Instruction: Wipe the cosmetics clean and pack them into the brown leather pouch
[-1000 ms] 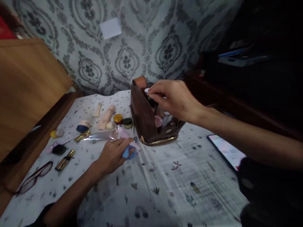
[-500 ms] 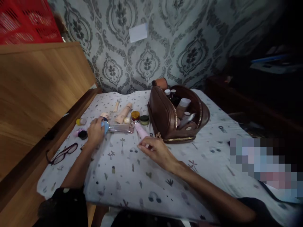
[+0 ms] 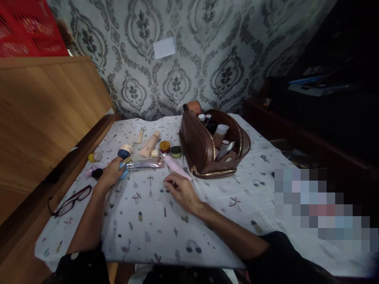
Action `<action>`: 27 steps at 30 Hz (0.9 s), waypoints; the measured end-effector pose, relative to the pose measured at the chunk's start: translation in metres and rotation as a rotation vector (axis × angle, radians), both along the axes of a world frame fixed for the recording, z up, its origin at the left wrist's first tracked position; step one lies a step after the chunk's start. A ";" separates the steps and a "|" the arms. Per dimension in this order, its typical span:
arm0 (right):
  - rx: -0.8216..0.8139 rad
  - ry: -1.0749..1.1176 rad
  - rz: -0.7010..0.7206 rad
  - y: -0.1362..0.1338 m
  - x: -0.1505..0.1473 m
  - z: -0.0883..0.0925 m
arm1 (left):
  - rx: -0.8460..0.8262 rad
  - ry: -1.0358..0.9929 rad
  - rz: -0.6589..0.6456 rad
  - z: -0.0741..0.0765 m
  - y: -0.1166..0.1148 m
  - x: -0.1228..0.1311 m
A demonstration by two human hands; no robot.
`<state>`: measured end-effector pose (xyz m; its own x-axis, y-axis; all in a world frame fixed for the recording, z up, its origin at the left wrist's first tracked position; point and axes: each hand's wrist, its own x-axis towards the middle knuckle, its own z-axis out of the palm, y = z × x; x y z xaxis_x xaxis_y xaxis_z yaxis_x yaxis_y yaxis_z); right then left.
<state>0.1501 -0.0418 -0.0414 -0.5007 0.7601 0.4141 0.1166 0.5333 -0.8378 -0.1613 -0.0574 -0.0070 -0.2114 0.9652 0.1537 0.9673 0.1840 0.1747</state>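
Note:
My left hand (image 3: 111, 173) is closed around the blue cap end of a silver tube (image 3: 145, 163) that lies flat on the patterned white cloth (image 3: 154, 221). Resting on the cloth with loosely bent fingers, my right hand (image 3: 180, 189) holds nothing. Its fingertips are just short of a pink tube (image 3: 177, 168). Behind both hands stands a brown leather toiletry bag (image 3: 197, 148), unzipped, with several small bottles upright inside.
Small cosmetics lie in a row left of the bag: a gold-lidded jar (image 3: 164, 146), a dark green jar (image 3: 175, 150), a beige tube (image 3: 149, 144). Dark-framed glasses (image 3: 69, 201) sit at the cloth's left edge. A wooden board (image 3: 44, 114) rises on the left.
My right hand left the top of the bag and came down onto the cloth by the pink tube. My left hand slid left along the silver tube. The view pulled back.

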 end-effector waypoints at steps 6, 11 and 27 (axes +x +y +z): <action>0.176 -0.070 -0.019 0.005 0.002 -0.009 | 0.124 0.103 0.092 0.010 -0.008 0.006; 0.127 -0.013 -0.008 0.005 0.002 -0.010 | 0.243 -0.059 -0.020 0.034 -0.017 0.031; -0.676 0.321 0.186 0.000 0.008 0.000 | 0.363 -0.534 -0.420 0.035 -0.019 0.134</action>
<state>0.1582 -0.0419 -0.0409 -0.5784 0.8149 0.0363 -0.2285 -0.1191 -0.9662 -0.0272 -0.0767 0.0283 0.0273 0.8894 0.4563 0.7106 -0.3383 0.6169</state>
